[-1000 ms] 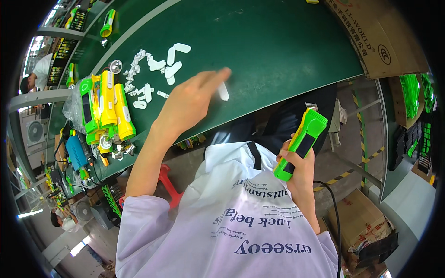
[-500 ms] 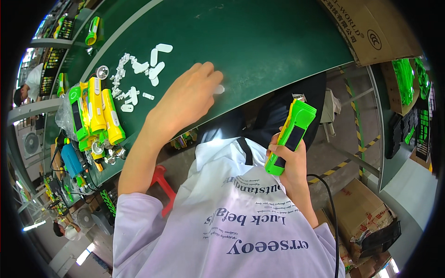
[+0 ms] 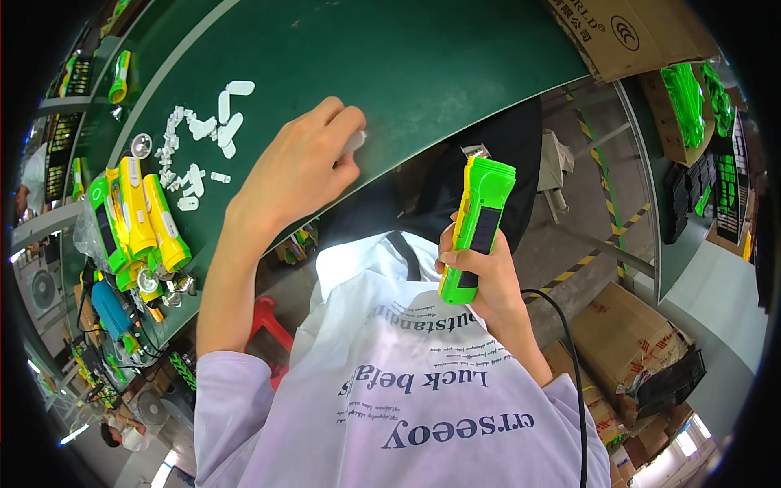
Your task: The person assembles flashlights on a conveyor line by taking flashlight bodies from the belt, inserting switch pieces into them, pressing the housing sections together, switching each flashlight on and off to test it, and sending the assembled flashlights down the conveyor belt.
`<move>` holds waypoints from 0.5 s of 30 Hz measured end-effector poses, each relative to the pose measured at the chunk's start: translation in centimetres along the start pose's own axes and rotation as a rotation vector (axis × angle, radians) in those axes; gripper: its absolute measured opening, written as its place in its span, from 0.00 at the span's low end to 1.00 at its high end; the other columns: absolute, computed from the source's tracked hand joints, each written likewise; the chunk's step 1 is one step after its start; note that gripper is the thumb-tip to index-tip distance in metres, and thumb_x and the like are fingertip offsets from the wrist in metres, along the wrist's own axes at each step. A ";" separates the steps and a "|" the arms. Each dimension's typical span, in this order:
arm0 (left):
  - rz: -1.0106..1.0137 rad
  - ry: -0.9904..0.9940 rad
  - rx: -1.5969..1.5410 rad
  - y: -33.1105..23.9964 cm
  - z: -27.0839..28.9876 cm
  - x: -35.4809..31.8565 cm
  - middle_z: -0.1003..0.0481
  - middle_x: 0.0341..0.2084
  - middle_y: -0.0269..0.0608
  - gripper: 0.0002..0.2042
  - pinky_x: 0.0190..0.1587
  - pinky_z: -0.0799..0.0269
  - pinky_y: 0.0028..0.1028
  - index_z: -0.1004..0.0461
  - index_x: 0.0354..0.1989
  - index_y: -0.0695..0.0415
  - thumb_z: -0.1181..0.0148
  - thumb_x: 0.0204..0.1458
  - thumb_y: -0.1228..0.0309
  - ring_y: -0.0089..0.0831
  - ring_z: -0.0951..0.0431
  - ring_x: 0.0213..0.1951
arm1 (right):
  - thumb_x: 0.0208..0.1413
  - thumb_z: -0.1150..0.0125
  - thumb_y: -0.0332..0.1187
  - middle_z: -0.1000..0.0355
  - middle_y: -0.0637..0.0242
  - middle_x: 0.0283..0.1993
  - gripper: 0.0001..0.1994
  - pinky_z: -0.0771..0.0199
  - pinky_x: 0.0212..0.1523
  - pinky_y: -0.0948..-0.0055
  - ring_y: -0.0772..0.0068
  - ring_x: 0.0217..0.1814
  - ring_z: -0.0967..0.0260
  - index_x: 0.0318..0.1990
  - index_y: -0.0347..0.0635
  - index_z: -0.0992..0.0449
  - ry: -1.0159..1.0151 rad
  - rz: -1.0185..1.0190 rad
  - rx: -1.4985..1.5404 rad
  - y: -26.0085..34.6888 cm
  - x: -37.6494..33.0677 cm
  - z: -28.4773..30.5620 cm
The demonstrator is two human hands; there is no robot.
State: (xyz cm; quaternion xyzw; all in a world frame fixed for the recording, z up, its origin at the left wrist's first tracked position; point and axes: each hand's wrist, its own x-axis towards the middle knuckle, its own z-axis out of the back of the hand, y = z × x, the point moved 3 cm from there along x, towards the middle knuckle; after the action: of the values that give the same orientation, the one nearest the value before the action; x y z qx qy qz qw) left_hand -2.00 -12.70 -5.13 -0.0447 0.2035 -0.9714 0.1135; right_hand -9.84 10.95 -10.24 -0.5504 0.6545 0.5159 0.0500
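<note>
The left arm stretches forward from a pale sleeve, bare forearm reaching over the near edge of the worktop (image 3: 423, 73). The left hand (image 3: 297, 175) lies knuckles up, fingers curled, fingertips pinched shut on a small white piece (image 3: 354, 142). The right arm is bent close to the chest, and the right hand (image 3: 480, 281) wraps its fingers round a green flashlight (image 3: 480, 220), held upright

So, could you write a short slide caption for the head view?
Left hand picks a small white part off the green table; right hand holds a green flashlight.
</note>
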 end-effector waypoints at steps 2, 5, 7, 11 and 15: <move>0.046 -0.091 -0.373 -1.4 -0.3 -0.1 0.27 0.33 0.42 0.16 0.37 0.25 0.29 0.28 0.41 0.63 0.41 0.41 0.84 0.34 0.21 0.33 | 0.37 0.39 0.19 0.31 0.63 0.30 0.27 0.29 0.32 0.68 0.67 0.30 0.31 0.50 0.38 0.36 0.011 0.000 0.011 -0.4 0.0 0.1; 0.192 -0.094 -0.943 -4.3 -2.3 -1.4 0.24 0.35 0.40 0.18 0.46 0.23 0.24 0.26 0.47 0.64 0.40 0.44 0.86 0.23 0.21 0.36 | 0.38 0.38 0.17 0.29 0.63 0.31 0.27 0.29 0.32 0.70 0.69 0.31 0.29 0.50 0.37 0.37 0.051 0.009 0.069 -0.5 0.0 -0.1; 0.207 -0.083 -1.144 -5.6 -3.7 -1.9 0.24 0.35 0.40 0.18 0.47 0.23 0.25 0.27 0.48 0.65 0.39 0.46 0.85 0.24 0.20 0.37 | 0.38 0.39 0.17 0.29 0.63 0.32 0.26 0.28 0.34 0.71 0.70 0.32 0.29 0.50 0.37 0.36 0.050 0.025 0.034 -0.4 -0.1 -0.1; 0.258 -0.017 -1.340 -6.6 -5.1 -2.8 0.22 0.38 0.43 0.16 0.48 0.22 0.26 0.28 0.48 0.67 0.38 0.49 0.85 0.27 0.19 0.41 | 0.39 0.39 0.17 0.29 0.64 0.33 0.24 0.27 0.35 0.71 0.72 0.32 0.29 0.48 0.37 0.35 0.039 -0.008 -0.015 -0.4 -0.3 -0.2; 0.309 -0.023 -1.350 -6.8 -6.4 -3.1 0.21 0.39 0.44 0.15 0.48 0.22 0.26 0.28 0.47 0.67 0.39 0.49 0.85 0.28 0.18 0.42 | 0.39 0.40 0.17 0.30 0.66 0.32 0.23 0.28 0.36 0.72 0.73 0.33 0.29 0.47 0.38 0.33 0.024 -0.004 -0.019 -0.4 -0.1 -0.4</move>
State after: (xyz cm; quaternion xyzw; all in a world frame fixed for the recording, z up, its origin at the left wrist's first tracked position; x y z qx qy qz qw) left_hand -1.20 -3.41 -8.35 -0.0863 0.7665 -0.6042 0.2001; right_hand -9.28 10.75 -10.26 -0.5585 0.6488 0.5154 0.0378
